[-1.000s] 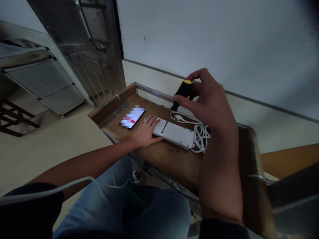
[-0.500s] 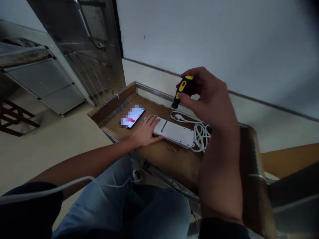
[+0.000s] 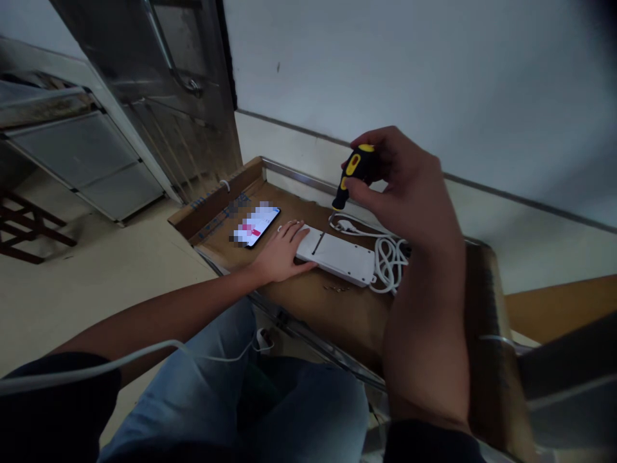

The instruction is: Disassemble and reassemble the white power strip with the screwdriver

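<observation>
1. Fingers (image 3: pixel 385 136) of the right hand (image 3: pixel 409 193) curl closed around a yellow-and-black screwdriver (image 3: pixel 357 168), held tip-down in the air just beyond the power strip (image 3: pixel 340 256).
2. Fingers of the left hand (image 3: pixel 279 258) lie spread on the left end of that strip, gripping nothing.
3. The strip lies flat on a cardboard-topped table (image 3: pixel 332 321), with its white cable (image 3: pixel 391 263) coiled beside it.
4. A phone (image 3: pixel 255 226), its screen blurred, lies near the left hand; tiny metal bits (image 3: pixel 336 289) sit just beside the strip.
</observation>
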Motion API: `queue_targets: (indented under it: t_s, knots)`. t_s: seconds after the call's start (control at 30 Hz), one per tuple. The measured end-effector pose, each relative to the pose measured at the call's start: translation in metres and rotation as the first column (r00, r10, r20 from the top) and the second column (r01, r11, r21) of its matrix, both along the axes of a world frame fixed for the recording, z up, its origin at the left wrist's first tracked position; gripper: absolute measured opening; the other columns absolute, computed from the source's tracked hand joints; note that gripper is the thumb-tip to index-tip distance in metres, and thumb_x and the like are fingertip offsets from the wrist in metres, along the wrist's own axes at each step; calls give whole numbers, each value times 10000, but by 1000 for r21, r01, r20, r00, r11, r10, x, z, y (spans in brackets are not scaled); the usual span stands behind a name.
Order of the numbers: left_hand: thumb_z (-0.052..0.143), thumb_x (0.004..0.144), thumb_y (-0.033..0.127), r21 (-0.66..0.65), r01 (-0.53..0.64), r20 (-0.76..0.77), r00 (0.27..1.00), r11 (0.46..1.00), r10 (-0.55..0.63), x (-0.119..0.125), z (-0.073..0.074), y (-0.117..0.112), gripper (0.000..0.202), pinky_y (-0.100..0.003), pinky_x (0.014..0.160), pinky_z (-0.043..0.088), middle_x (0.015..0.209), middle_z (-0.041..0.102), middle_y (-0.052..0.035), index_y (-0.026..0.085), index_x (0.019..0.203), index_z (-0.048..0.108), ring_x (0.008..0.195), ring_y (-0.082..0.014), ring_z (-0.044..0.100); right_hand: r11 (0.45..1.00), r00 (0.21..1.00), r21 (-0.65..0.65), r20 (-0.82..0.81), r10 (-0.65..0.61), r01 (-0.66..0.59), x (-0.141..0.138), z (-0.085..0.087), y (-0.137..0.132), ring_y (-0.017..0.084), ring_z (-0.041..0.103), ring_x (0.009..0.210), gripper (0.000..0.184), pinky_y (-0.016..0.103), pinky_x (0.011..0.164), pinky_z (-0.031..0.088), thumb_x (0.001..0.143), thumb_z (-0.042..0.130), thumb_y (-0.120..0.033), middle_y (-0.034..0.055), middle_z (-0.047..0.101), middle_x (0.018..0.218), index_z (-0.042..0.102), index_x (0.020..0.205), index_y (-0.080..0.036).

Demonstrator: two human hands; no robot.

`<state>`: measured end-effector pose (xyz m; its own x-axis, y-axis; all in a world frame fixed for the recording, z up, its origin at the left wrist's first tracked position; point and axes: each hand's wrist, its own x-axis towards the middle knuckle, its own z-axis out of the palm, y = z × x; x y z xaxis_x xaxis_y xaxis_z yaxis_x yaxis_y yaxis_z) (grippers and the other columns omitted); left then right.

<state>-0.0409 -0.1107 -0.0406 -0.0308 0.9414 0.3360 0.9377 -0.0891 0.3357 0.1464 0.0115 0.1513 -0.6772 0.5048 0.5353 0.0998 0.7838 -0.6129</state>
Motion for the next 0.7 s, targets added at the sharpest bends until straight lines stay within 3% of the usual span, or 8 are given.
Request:
queue_targets:
  t_s: [0.3, 0.53, 0.7]
  knots:
    - [622, 908, 771, -11, 0, -1, 1000, 1000, 0, 0, 0, 0, 930, -615, 1348, 301, 1706, 395, -210, 149, 1579, 455, 1611, -394, 344, 997, 997, 36, 35, -66, 64, 0, 3, -3, 172, 639, 808, 394, 389, 797, 564, 820, 689, -330, 42, 712, 1016, 607, 1195, -242]
    - [630, 903, 768, -15, -7, -2, 1000, 1000, 7, 1, 2, 0, 926, -606, 1339, 308, 1710, 397, -201, 163, 1582, 458, 1609, -392, 350, 979, 988, 150, 50, -147, 138, -3, 2, -4, 180, 636, 831, 394, 399, 839, 578, 851, 783, -390, 71, 700, 1059, 608, 1173, -245]
    - [584, 927, 785, 79, -94, 21, 995, 992, 93, 2, 8, -9, 829, -668, 1342, 203, 1679, 458, -177, 213, 1524, 524, 1599, -398, 364, 988, 998, 147, 41, -52, 45, -1, 4, -6, 182, 653, 940, 365, 377, 879, 598, 883, 737, -324, 84, 665, 1181, 642, 1229, -257]
